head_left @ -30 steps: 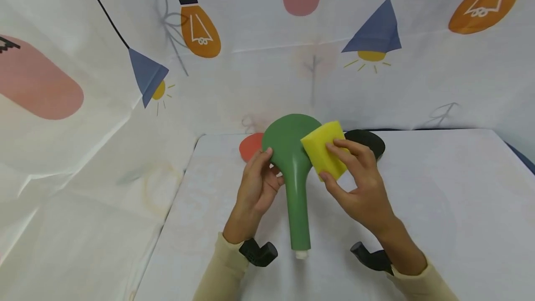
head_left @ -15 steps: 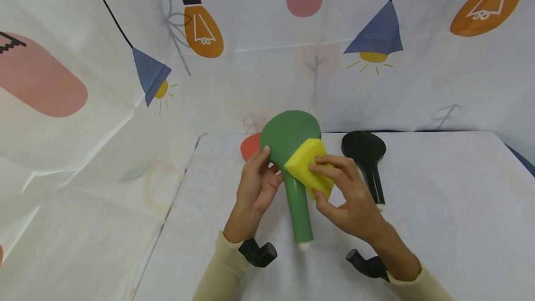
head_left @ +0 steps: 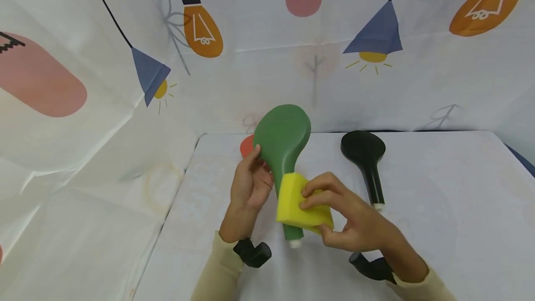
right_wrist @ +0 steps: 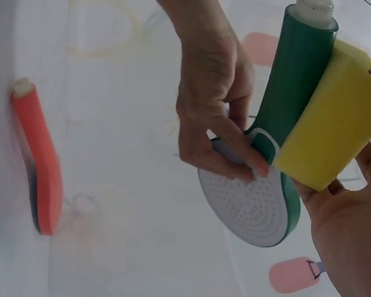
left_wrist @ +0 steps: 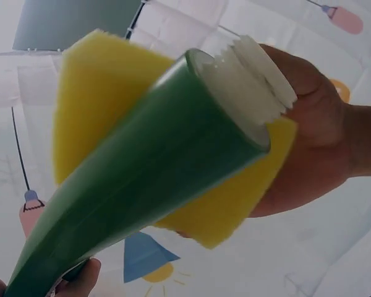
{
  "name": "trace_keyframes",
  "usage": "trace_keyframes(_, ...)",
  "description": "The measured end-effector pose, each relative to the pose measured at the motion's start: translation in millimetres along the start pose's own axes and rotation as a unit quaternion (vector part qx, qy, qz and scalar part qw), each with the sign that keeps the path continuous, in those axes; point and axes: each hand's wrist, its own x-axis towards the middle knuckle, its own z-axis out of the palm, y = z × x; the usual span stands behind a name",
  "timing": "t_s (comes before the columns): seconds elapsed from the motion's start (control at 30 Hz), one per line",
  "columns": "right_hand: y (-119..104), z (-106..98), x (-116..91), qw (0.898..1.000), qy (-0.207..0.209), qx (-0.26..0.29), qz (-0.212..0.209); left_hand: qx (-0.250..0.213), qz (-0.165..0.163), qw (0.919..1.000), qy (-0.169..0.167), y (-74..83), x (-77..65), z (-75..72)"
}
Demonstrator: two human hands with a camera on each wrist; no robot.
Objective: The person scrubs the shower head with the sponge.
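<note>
A green shower head is held up over the table by my left hand, thumb on its back and fingers under its head. Its grey nozzle face shows in the right wrist view, with my left fingers on it. The handle ends in a white threaded connector. My right hand pinches a yellow sponge between thumb and fingers. The sponge lies across the handle, covering its middle in the head view.
A black shower head lies at the back right of the white table. Behind the green one, a red shower head is mostly hidden in the head view. A printed white cloth hangs behind the table.
My right hand has moved the sponge from beside the green shower head's round head down onto its handle. The green shower head has tilted and shifted slightly left in my left hand.
</note>
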Motion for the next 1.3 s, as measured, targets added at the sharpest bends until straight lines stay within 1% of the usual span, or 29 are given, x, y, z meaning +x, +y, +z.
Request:
trace_keyframes(0.23, -5.2, -7.8, 1.0, 0.996, -0.074, 0.029, -0.032, -0.01, 0.007, 0.9997, 0.02, 3.4, 1.0, 0.3)
trace_keyframes(0.33, -8.6, -12.1, 1.2, 0.991, -0.111, 0.051, -0.046, -0.025, 0.011, 0.9993, 0.027, 5.1, 1.4, -0.6)
trace_keyframes(0.4, -10.2, -15.4, 1.4, 0.986, -0.14, 0.068, -0.066, -0.035, 0.013, 0.9989, 0.03, 6.3, 1.8, -1.4)
trace_keyframes(0.47, -11.4, -18.9, 1.4, 0.977, -0.168, 0.104, -0.085, -0.043, 0.012, 0.9986, 0.028, 7.2, 2.4, -2.2)
trace_keyframes(0.57, -11.1, -24.5, 3.5, 0.955, -0.199, 0.177, -0.132, -0.051, 0.013, 0.9983, 0.026, 7.9, 3.5, -2.5)
trace_keyframes(0.63, -10.5, -28.8, 6.2, 0.939, -0.203, 0.224, -0.162, -0.053, 0.012, 0.9982, 0.025, 7.9, 4.3, -2.5)
trace_keyframes(0.67, -10.2, -31.3, 8.1, 0.934, -0.199, 0.239, -0.178, -0.052, 0.012, 0.9983, 0.025, 7.8, 4.7, -2.5)
trace_keyframes(0.7, -9.8, -33.9, 9.8, 0.932, -0.186, 0.246, -0.191, -0.052, 0.012, 0.9983, 0.024, 7.7, 5.0, -2.5)
trace_keyframes(0.73, -9.2, -36.6, 10.8, 0.933, -0.166, 0.251, -0.197, -0.052, 0.011, 0.9983, 0.021, 7.5, 5.3, -2.6)
trace_keyframes(0.8, -6.9, -41.3, 10.8, 0.941, -0.109, 0.264, -0.184, -0.054, 0.01, 0.9984, 0.015, 7.0, 5.5, -2.8)
trace_keyframes(0.83, -5.3, -43.1, 9.6, 0.947, -0.071, 0.267, -0.165, -0.059, 0.009, 0.9982, 0.01, 6.8, 5.5, -2.8)
trace_keyframes(0.9, -1.6, -44.9, 4.7, 0.957, 0.011, 0.27, -0.102, -0.069, 0.007, 0.9976, -0.002, 6.2, 5.1, -2.9)
trace_keyframes(0.93, 0.9, -44.8, 2.0, 0.961, 0.05, 0.265, -0.067, -0.074, 0.007, 0.9972, -0.008, 5.7, 4.8, -3.1)
trace_keyframes(0.97, 3.3, -44.0, -0.2, 0.963, 0.088, 0.253, -0.032, -0.076, 0.007, 0.9969, -0.014, 5.2, 4.1, -3.1)
trace_keyframes(1.03, 7.1, -41.2, -3.1, 0.966, 0.147, 0.208, 0.041, -0.083, 0.006, 0.9963, -0.024, 3.8, 2.8, -3.6)
trace_keyframes(1.1, 9.9, -37.5, -3.7, 0.966, 0.186, 0.149, 0.098, -0.08, 0.004, 0.9963, -0.033, 1.9, 1.7, -3.5)
trace_keyframes(1.17, 10.9, -34.0, -3.1, 0.961, 0.213, 0.114, 0.137, -0.074, 0.0, 0.9964, -0.042, -0.7, 0.9, -3.0)
trace_keyframes(1.23, 10.2, -31.3, -2.4, 0.954, 0.233, 0.095, 0.164, -0.069, -0.005, 0.9963, -0.05, -3.9, 0.8, -2.1)
trace_keyframes(1.3, 8.7, -29.5, -1.9, 0.948, 0.249, 0.091, 0.178, -0.058, -0.012, 0.9964, -0.061, -7.6, 0.6, -0.7)
